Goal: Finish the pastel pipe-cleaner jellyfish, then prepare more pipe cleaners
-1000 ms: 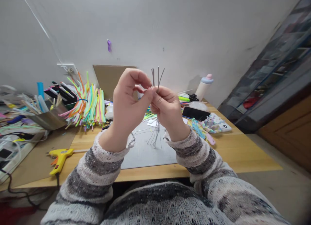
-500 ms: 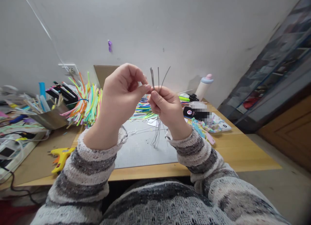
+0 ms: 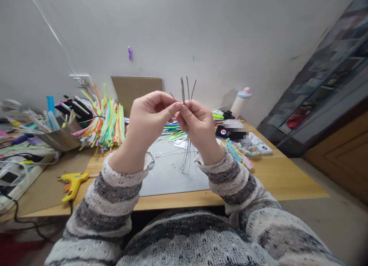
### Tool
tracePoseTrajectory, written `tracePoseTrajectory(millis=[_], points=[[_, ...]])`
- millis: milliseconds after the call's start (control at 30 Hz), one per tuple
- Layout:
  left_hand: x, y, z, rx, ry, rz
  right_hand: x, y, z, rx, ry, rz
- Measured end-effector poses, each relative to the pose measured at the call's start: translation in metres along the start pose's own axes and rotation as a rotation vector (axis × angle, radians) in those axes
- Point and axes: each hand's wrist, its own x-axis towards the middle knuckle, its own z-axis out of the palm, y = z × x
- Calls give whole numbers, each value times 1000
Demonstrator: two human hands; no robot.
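Observation:
A loose bundle of thin grey wires (image 3: 183,90) stands upright in front of me, its short upper ends fanned out and its longer ends hanging over the mat. My right hand (image 3: 197,120) is closed round its middle, thumb across the front. Against the right thumb, my left hand (image 3: 155,114) pinches thumb to forefinger. One wire end pokes up above the left fingers, though the pinch point itself is partly hidden. Below both hands lies a grey cutting mat (image 3: 166,178).
A yellow glue gun (image 3: 74,183) lies left of the mat. Bundled pipe cleaners (image 3: 107,120) and a metal holder (image 3: 61,137) of sticks are behind it. At the right are a phone (image 3: 227,132) and a white bottle (image 3: 240,103). A brown board (image 3: 138,87) leans on the wall.
My left hand has come lower and closer to the right hand. A wire end now shows above its fingers, and the bundle's upper ends stand closer together.

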Motion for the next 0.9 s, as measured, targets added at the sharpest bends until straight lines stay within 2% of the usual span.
tracePoseTrajectory(millis=[167, 300, 367, 467, 500, 533, 567, 600, 700, 800, 900], points=[[-5, 8, -10, 40, 227, 190, 1, -3, -11, -100, 14, 23], [-18, 18, -44, -35, 476, 202, 6, -5, -47, -115, 195, -16], [-29, 15, -68, -68, 606, 161, 9, -7, -72, -100, 289, -55], [-50, -10, -103, -157, 807, 15, 9, -17, -108, -69, 431, -109], [-58, -22, -113, -193, 988, -33, 8, -22, -118, -60, 494, -127], [-68, -36, -119, -232, 1081, -143, 6, -29, -128, -58, 561, -134], [-78, -51, -124, -301, 1121, -310, 4, -36, -136, -61, 609, -123], [-89, -65, -125, -309, 1192, -361, 3, -43, -143, -73, 645, -108], [-127, -105, -116, -331, 1222, -531, 1, -64, -158, -135, 645, -99], [-163, -132, -95, -301, 1237, -680, 7, -75, -160, -196, 474, -80], [-186, -144, -81, -277, 1207, -765, 22, -73, -154, -327, 299, -65]])
